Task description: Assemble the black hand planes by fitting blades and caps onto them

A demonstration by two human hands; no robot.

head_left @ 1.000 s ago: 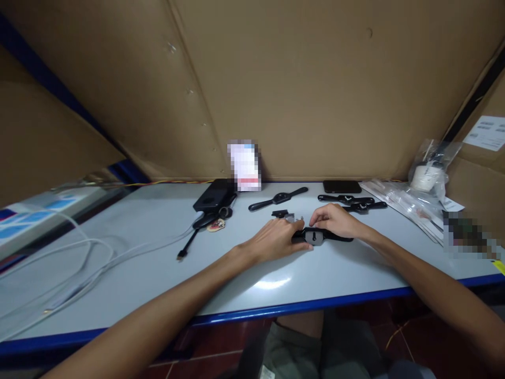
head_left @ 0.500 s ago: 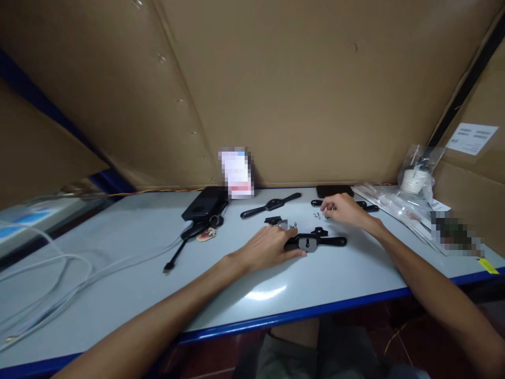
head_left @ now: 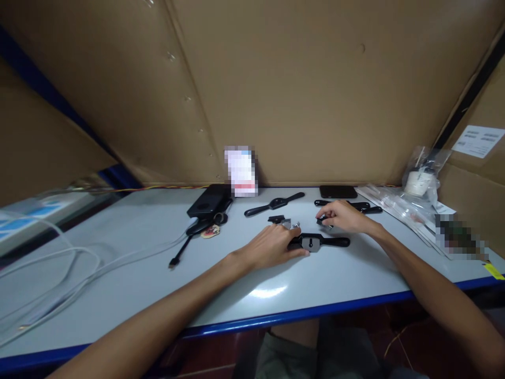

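Near the middle of the table, my left hand [head_left: 278,243] is closed around the left end of a black spokeshave [head_left: 335,241] with a grey blade [head_left: 311,243] lying on its centre. My right hand [head_left: 342,217], a little behind and to the right, pinches a small black cap piece [head_left: 321,221] between the fingertips. Just beyond my left fingers are another black cap piece [head_left: 276,219] and a small silver screw [head_left: 295,225], partly covered. A bare spokeshave body [head_left: 278,203] rests farther back. More black spokeshave bodies [head_left: 373,209] lie behind my right hand.
A lit phone [head_left: 242,171] leans on the cardboard wall at the back. To the left are a black box-like device [head_left: 209,201], a key ring and white cables [head_left: 90,268]. Flat plastic packets [head_left: 398,210] and a bagged white container [head_left: 418,181] occupy the right side.
My right hand has moved slightly down and taken up the black cap piece that lay behind the spokeshave. My left hand keeps its hold; the view has shifted a little.
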